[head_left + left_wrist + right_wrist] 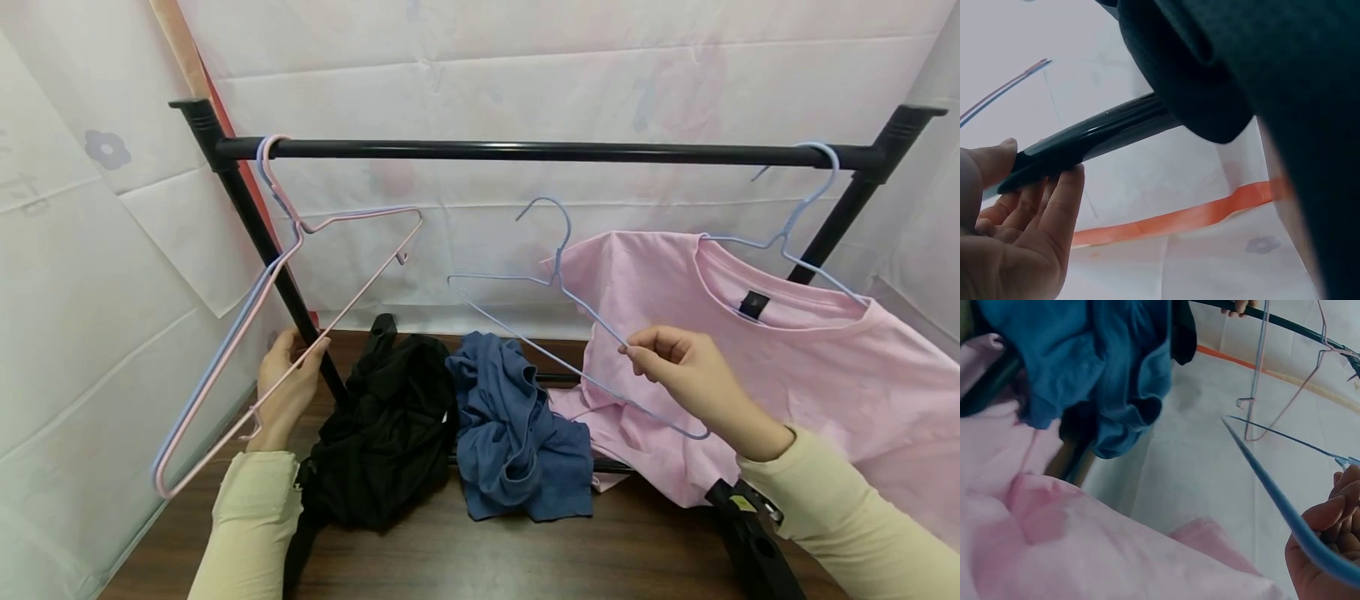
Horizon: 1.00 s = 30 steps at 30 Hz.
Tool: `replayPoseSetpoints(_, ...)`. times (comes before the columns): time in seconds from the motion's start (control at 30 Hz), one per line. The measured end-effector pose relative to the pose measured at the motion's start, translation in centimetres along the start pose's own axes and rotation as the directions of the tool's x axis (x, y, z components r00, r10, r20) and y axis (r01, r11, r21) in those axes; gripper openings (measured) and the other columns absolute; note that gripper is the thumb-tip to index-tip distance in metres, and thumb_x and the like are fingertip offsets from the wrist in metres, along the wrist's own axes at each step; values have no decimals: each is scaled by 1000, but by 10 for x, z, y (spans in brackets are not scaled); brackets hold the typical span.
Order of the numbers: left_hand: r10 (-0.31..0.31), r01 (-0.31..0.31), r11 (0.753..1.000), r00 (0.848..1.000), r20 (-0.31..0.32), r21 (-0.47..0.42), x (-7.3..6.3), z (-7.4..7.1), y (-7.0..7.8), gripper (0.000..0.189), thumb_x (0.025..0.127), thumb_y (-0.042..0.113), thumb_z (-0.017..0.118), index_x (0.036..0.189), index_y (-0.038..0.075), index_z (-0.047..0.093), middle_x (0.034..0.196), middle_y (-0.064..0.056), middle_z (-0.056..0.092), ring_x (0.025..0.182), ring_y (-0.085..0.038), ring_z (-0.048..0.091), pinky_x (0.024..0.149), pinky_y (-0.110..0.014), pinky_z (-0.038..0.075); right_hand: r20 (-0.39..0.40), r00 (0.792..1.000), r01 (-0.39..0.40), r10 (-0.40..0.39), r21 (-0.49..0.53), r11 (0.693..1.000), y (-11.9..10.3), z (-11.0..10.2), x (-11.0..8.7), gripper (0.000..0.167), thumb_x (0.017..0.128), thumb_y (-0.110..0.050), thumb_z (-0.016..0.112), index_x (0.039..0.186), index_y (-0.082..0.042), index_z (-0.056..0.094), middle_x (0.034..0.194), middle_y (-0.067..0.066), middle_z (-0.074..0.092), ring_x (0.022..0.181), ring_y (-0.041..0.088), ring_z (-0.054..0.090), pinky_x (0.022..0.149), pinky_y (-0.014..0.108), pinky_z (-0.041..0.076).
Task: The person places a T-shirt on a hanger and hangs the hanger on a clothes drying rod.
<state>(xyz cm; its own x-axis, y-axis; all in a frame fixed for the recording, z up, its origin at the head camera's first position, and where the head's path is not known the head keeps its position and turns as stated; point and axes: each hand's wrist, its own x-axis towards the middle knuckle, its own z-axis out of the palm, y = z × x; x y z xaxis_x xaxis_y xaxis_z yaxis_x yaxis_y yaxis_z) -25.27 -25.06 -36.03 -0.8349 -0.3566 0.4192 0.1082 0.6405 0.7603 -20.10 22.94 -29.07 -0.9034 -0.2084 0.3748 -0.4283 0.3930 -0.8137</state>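
My right hand [690, 375] pinches the sloping arm of a bare light-blue clothes hanger [558, 265] between thumb and fingers, its hook standing free below the rail. My left hand [288, 387] grips the left post [296, 304] of a black clothes rack; the left wrist view shows thumb and fingers round the black tube [1097, 134]. In front of that hand hang a pink hanger [295, 233] and a blue one behind it, both hooked at the rail's left end. Beside the right hand, a pink T-shirt [810, 367] hangs on another blue hanger [787, 237] at the right end.
A black rail [487, 150] spans the rack. Below it, a crumpled black garment [382, 433] and a crumpled blue garment [517, 450] lie over the lower bars, above a brown wooden tabletop [450, 558]. White sheeting [525, 92] surrounds the rack behind and at the sides.
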Motion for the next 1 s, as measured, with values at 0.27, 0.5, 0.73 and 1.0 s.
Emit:
replayPoseSetpoints(0.27,19,-19,999,1000,-8,28,-2,1,2,39,98,36,59,123,5,59,113,-18,67,101,-30,63,79,-29,42,-27,1000,-3,3,-5,1000,14,0,-10,7,95,-10,63,93,-11,70,71,-12,61,65,8,55,57,22,44)
replayPoseSetpoints(0.5,40,-40,999,999,17,22,0,-3,-1,42,98,36,59,126,6,58,115,-19,67,99,-30,60,78,-29,41,-54,998,6,-8,-38,999,18,-7,-16,11,97,-12,62,99,-5,71,70,-11,63,64,8,55,59,22,45)
replayPoseSetpoints(0.73,40,-40,999,999,3,30,1,-3,-1,40,97,36,60,125,8,60,113,-17,69,95,-24,59,73,-21,40,-83,996,21,-29,-96,995,20,-14,-21,16,96,-11,62,102,2,70,67,-8,64,63,8,56,59,20,46)
replayPoseSetpoints(1.0,28,-28,1000,999,-19,-1,-2,-2,1,39,97,35,61,125,8,61,116,-16,68,99,-24,62,76,-24,41,-104,995,-3,-7,-104,995,22,-18,-28,18,96,-11,63,101,4,69,67,-13,64,61,6,55,56,23,44)
